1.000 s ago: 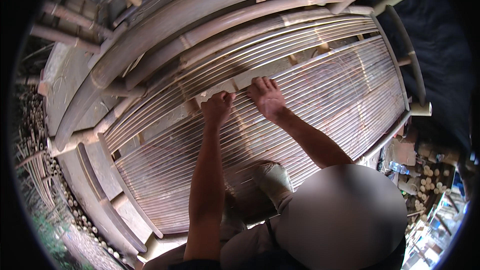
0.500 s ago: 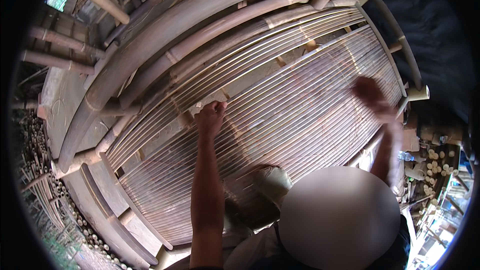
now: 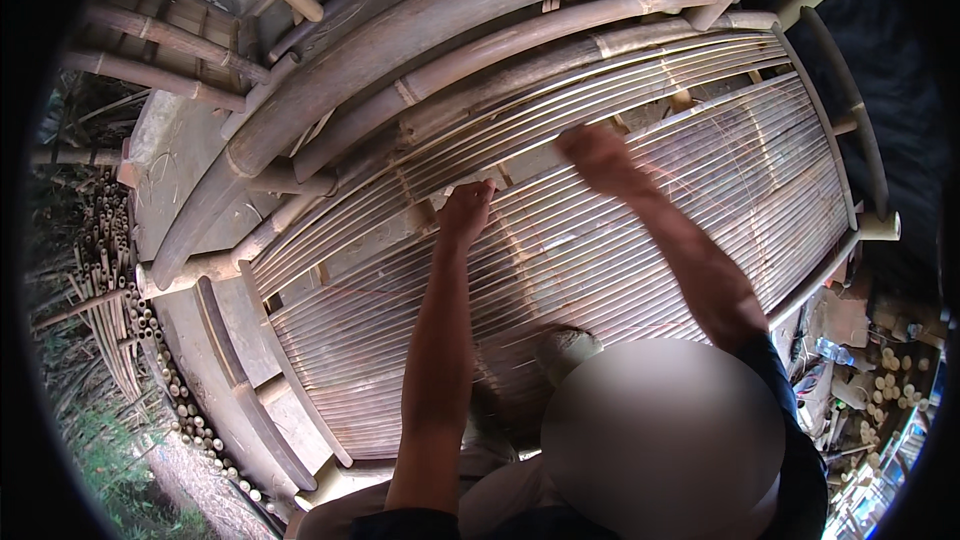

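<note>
A long bamboo bench seat [image 3: 690, 230] of thin parallel slats lies across the view. My left hand [image 3: 468, 212] is closed at the edge of a gap between the rear slats [image 3: 560, 100] and the wider front part. Whatever its fingers pinch is too small to make out. Just to the right, my right hand [image 3: 605, 160] hovers over the same gap, slightly blurred, with its fingers curled. What it holds, if anything, cannot be made out. Faint thin reddish lines, perhaps cord, show over the slats near the right wrist.
Thick curved bamboo poles [image 3: 420, 25] form the bench's back on the far side. Side rails [image 3: 225, 330] bound its left end. Cut bamboo lengths [image 3: 105, 260] are piled at the left, and more cut ends [image 3: 895, 380] and a plastic bottle [image 3: 832, 351] lie at the right.
My right hand has swung from the right part of the seat leftward, close to my left hand. The left hand stays closed at the gap. The whole view has shifted slightly.
</note>
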{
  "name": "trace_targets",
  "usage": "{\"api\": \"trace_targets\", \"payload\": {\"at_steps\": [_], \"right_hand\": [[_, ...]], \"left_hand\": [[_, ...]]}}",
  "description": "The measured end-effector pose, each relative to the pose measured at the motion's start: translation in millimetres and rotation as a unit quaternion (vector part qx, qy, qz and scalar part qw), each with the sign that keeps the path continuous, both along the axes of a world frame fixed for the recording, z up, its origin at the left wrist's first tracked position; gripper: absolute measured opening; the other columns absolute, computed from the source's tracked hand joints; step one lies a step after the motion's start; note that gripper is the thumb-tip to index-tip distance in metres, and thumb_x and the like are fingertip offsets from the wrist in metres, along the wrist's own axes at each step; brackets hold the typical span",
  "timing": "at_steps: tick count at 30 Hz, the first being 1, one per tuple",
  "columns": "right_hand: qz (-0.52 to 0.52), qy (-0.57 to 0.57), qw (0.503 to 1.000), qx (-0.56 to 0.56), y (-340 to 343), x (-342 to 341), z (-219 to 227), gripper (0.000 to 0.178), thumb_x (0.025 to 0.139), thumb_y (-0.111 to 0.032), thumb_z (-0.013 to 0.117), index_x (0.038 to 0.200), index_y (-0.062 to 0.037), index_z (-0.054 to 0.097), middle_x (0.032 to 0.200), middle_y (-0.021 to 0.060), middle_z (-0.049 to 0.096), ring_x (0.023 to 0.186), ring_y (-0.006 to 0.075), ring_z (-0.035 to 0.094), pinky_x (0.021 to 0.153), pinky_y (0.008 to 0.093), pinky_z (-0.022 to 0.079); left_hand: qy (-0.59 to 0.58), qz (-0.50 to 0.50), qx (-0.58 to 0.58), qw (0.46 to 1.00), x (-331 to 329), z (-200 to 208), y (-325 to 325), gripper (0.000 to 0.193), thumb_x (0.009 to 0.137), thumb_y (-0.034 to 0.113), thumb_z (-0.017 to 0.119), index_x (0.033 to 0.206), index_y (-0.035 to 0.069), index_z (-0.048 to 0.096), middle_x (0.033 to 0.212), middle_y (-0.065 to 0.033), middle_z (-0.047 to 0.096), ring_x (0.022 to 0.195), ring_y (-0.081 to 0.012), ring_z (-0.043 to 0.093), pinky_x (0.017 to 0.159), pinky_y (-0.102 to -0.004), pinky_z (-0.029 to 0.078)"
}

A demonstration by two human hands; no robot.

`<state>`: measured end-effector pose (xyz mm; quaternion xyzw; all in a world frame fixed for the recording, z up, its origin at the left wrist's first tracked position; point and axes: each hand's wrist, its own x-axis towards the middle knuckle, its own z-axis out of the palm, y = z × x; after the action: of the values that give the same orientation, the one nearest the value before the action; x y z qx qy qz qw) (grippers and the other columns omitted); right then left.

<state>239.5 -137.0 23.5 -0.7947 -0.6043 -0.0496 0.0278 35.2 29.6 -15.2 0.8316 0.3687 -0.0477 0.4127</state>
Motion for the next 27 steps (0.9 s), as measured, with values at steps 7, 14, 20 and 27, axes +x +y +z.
{"api": "trace_targets", "payload": {"at_steps": [7, 14, 20, 27], "right_hand": [[-0.196, 0.689, 0.651, -0.252, 94.3, -72.6, 8.5, 0.015, 0.089, -0.006, 0.05, 0.091, 0.0004, 0.064, 0.07, 0.0069, 0.062, 0.053, 0.0148, 0.057, 0.063, 0.0451, 0.06], [-0.201, 0.75, 0.573, -0.263, 81.5, -47.2, -36.0, 0.014, 0.089, -0.007, 0.049, 0.081, -0.0032, 0.06, 0.066, 0.0047, 0.059, 0.046, 0.0124, 0.051, 0.062, 0.0466, 0.06], [-0.085, 0.324, 0.941, -0.041, 40.6, -59.0, 16.1, 0.024, 0.085, -0.012, 0.053, 0.089, 0.0079, 0.066, 0.076, 0.0269, 0.066, 0.071, 0.0432, 0.067, 0.065, 0.0448, 0.057], [0.079, 0.899, 0.4, 0.161, -7.4, -50.4, 75.0, 0.055, 0.088, -0.005, 0.062, 0.138, 0.0039, 0.043, 0.124, 0.0249, 0.057, 0.081, 0.0268, 0.07, 0.062, 0.0312, 0.064]], "left_hand": [[-0.023, 0.015, -0.105, 0.994, -0.2, -66.7, 22.1, 0.034, 0.086, 0.038, 0.056, 0.109, 0.016, 0.069, 0.102, -0.0153, 0.07, 0.097, -0.031, 0.067, 0.083, -0.0388, 0.049], [0.235, 0.037, -0.067, 0.969, 40.7, -26.4, 6.4, 0.052, 0.08, 0.044, 0.061, 0.124, 0.015, 0.061, 0.115, -0.0086, 0.07, 0.108, -0.0292, 0.065, 0.096, -0.0497, 0.042], [0.105, 0.144, 0.057, 0.982, 18.9, -1.0, -12.1, 0.033, 0.087, 0.039, 0.057, 0.104, 0.015, 0.069, 0.11, -0.0075, 0.07, 0.104, -0.0285, 0.067, 0.092, -0.0556, 0.042], [-0.345, 0.027, -0.217, 0.913, -27.2, 47.2, -13.7, 0.01, 0.089, 0.005, 0.06, 0.093, -0.002, 0.067, 0.087, -0.0075, 0.07, 0.081, -0.0133, 0.065, 0.077, -0.0277, 0.052]]}}
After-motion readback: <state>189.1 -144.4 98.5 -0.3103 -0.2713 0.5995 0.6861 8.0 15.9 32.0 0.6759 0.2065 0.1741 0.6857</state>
